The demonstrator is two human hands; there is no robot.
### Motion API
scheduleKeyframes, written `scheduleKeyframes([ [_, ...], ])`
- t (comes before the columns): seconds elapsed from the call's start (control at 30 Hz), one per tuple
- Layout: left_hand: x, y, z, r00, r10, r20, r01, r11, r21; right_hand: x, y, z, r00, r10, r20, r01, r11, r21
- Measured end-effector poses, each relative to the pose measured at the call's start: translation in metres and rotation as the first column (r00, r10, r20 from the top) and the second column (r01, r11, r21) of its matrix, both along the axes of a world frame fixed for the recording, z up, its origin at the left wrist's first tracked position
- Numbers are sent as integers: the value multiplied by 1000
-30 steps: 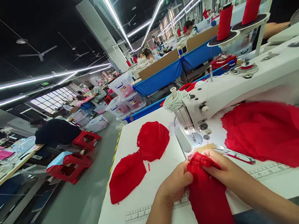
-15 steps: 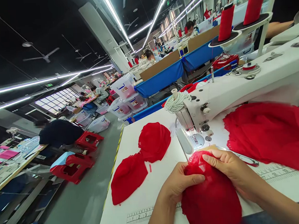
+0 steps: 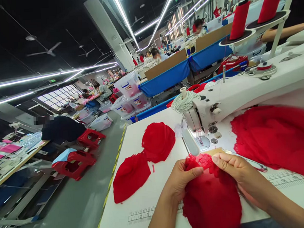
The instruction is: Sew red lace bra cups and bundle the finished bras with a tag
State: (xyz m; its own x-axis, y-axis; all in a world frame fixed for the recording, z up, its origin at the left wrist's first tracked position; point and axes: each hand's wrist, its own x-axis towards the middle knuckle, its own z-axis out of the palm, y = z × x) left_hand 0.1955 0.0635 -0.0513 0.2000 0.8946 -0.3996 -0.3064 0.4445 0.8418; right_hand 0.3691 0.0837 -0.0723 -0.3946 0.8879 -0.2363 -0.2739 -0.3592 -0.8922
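Note:
Both hands grip a red fabric piece with a lacy upper edge (image 3: 211, 199), just in front of the sewing machine (image 3: 212, 107). My left hand (image 3: 181, 180) pinches its left side, thumb on top. My right hand (image 3: 233, 167) pinches the upper right edge between thumb and fingers. The fabric's lower part hangs toward me over the table's near side. Under the right hand lie scissors (image 3: 259, 165), partly hidden. To the left, two joined red cup-shaped pieces (image 3: 158, 142) lie flat on the white table. A larger heap of red fabric (image 3: 278, 138) rests right of the needle area.
Red thread cones (image 3: 239, 19) stand above the machine. Printed rulers (image 3: 142, 215) run along the table's near edge. Beyond it are stacked clear bins (image 3: 127, 84), red stools (image 3: 74, 164), and a co-worker in dark clothes (image 3: 63, 129) bent over a bench at left.
My hands have spread slightly apart, and the lacy upper edge now lies more open between them. The camera view has shifted a little.

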Motion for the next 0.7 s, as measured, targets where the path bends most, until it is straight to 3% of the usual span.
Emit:
scheduleKeyframes([
  [0.17, 0, 0, 3, 999, 49, -1, -49, 999, -1, -2, -1, -6, 996, 10, -84, -18, 995, -96],
  [0.37, 3, -1, 3, 1000, 20, -15, -20, 1000, -17, -6, -6, -12, 997, -31, 64, 27, 998, 64],
  [0.47, 3, -2, 1, 999, 38, -14, -38, 999, -2, -12, -8, -9, 996, -72, 48, 67, 994, 89],
  [0.7, 1, -2, -2, 998, 40, 58, -41, 999, 17, -21, -6, -5, 988, -145, -60, 143, 989, -26],
])
